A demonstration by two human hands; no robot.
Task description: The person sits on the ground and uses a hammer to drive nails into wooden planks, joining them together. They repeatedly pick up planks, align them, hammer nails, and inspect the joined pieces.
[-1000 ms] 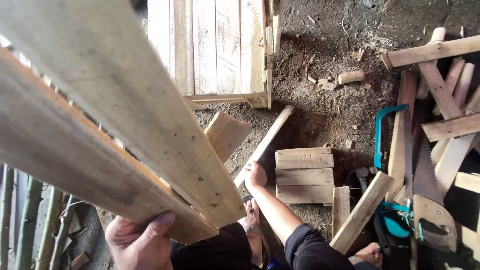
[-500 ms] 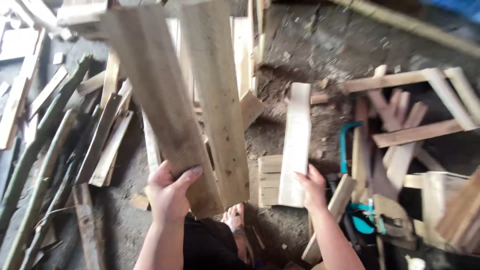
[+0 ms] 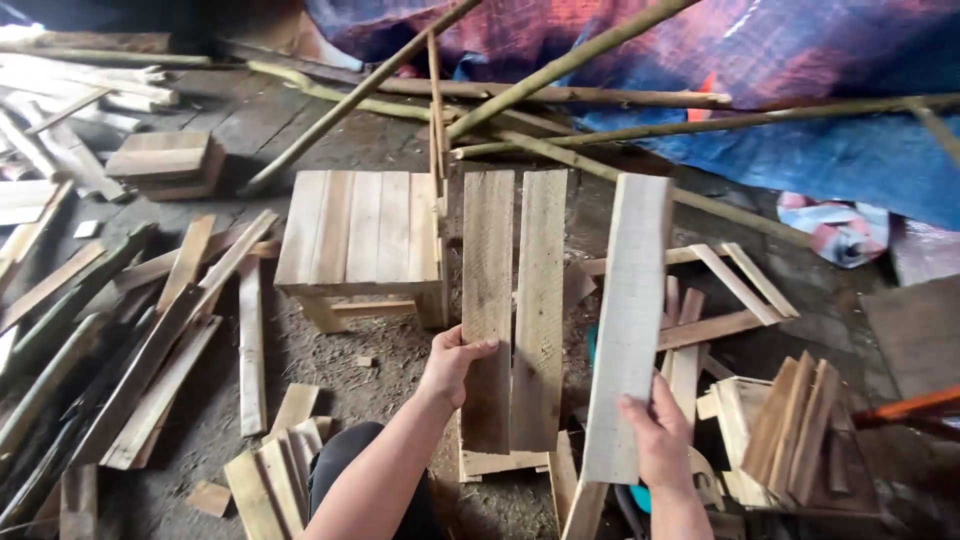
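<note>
Since the earlier frame, both boards have swung upright and side by side. The left hand (image 3: 448,362) is clamped on the joined two-slat panel (image 3: 512,300) (thumb across its face); the right hand (image 3: 657,440) grips the pale single plank (image 3: 628,320), above the littered floor near the slatted crate (image 3: 362,240).

Dirt floor (image 3: 390,360), littered with wood scraps. Slatted wooden crate (image 3: 362,240) upside down in the middle. Loose planks (image 3: 150,350) piled along the left side, bamboo poles (image 3: 600,95) crossing at the back over a blue-red tarp (image 3: 800,90). Flat daylight.
</note>
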